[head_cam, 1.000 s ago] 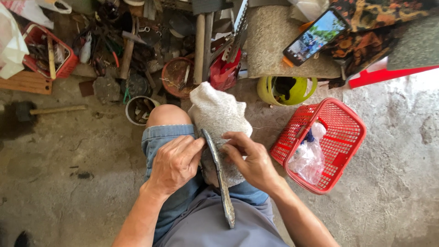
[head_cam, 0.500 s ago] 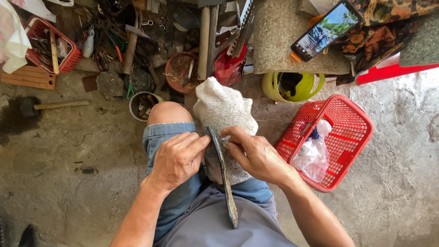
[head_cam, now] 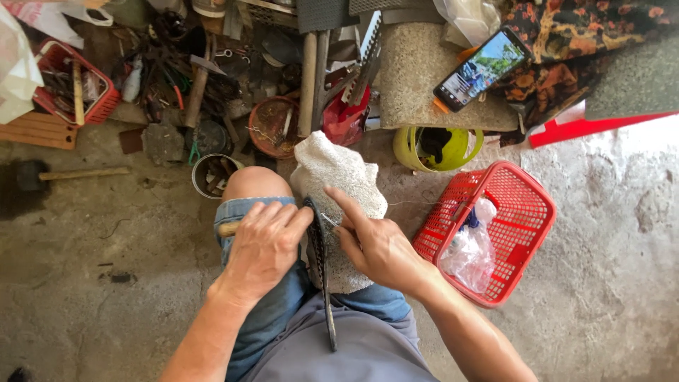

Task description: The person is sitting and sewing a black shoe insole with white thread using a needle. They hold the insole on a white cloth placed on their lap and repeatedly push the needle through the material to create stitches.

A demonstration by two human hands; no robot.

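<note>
The left hand [head_cam: 263, 244] closes its grip on a wooden handle over the knee. The right hand [head_cam: 375, 244] presses a dark flat strip [head_cam: 320, 262] edge-up against a white cloth [head_cam: 338, 184] on the lap. A red basket [head_cam: 506, 205] with a plastic bag [head_cam: 470, 247] stands just beside the right arm; tools lie on the floor ahead.

Rough cloth, dull metal and glossy plastic over bare concrete

A coarse, nubbly white cloth [head_cam: 339, 205] is lying matt over the knee; the thin dark blade [head_cam: 320, 262] against it is looking like dull, unpolished metal; faded denim shorts [head_cam: 262, 318] are showing a soft weave; the red basket [head_cam: 509, 226] is shining as smooth moulded plastic, holding a crinkled clear plastic bag [head_cam: 470, 247]; the floor [head_cam: 106, 283] is showing as rough, stained concrete; the hammer handle [head_cam: 85, 173] is looking like bare wood.
</note>
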